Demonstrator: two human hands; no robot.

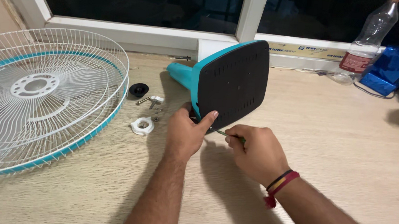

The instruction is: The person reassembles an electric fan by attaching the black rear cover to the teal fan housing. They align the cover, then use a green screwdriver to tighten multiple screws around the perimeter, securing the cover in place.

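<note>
Both forearms reach in from the near edge of the pale wood-grain desk (348, 152). My left hand (184, 133) steadies the teal plastic fan base (232, 81), tipped on edge with its black slotted underside facing me, thumb pressed to the lower rim. My right hand (255, 152) is closed around a thin green-handled screwdriver (228, 135), tip at the bottom edge. I judge I'm working a screw there; the next move needs the tip kept seated and the base held steady. Beside it lie the white wire fan grille (44, 95) and small loose fittings (144, 115).
</note>
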